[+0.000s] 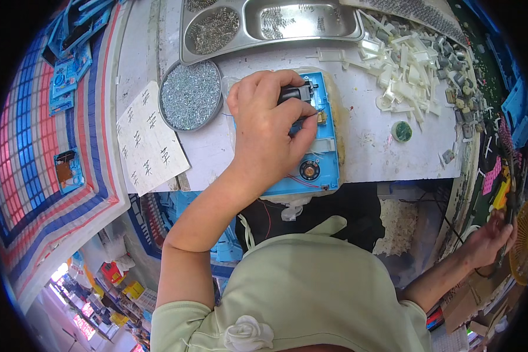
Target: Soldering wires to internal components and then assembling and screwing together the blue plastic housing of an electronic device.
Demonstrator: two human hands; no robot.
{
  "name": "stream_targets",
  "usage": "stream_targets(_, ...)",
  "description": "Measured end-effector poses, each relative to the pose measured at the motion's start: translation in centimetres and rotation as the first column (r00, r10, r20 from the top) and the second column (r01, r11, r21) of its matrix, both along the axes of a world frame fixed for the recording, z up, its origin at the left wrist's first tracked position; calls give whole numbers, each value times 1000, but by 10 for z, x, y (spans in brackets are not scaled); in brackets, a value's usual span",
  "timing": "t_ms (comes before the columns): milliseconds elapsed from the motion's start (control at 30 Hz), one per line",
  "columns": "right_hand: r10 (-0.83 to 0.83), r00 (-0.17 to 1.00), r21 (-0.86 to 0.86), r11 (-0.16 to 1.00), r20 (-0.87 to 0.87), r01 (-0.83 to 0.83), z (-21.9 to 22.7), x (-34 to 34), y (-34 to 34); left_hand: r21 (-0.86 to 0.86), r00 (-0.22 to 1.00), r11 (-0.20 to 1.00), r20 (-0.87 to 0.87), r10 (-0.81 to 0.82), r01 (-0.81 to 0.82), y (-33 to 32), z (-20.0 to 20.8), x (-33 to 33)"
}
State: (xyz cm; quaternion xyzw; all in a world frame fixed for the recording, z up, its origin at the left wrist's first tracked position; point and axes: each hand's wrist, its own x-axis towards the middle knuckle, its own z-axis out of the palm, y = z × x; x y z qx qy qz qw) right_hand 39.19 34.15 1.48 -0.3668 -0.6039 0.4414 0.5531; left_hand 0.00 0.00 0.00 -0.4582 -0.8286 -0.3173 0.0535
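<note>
So the left hand [270, 114] is curled over a shallow blue plastic casing [330, 157] lying on the white worktable [369, 161], fingers touching a dark cylindrical part [291, 94] inside; can't tell if they're pinching or just resting. Hands are well apart: the right hand [490, 242] is way off to the side, wrapped around a dark, elongated object [512, 202], kinda hard to make out. Round dish [220, 88] of small silvery metal pieces [189, 97] sits left of the casing.
</note>
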Motion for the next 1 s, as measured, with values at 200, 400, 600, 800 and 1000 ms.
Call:
stream_targets(200,444,896,65,895,-26,-441,-10,-138,-85,55,998,998,60,8,-11,6,-4,0)
stream_targets(400,788,605,10,608,117,-794,-17,-205,-129,41,996,999,83,12,-15,5,-3,1)
stream_targets(600,828,521,78,517,207,-852,-19,-222,-139,-51,998,998,42,39,-37,8,7,3)
stream_targets(800,815,520,132,504,254,-854,-20,-228,-141,-71,998,997,37,43,-40,10,9,3)
stream_targets(1000,812,513,163,487,278,-858,-19,-232,-142,-89,998,995,34,45,-42,10,11,3)
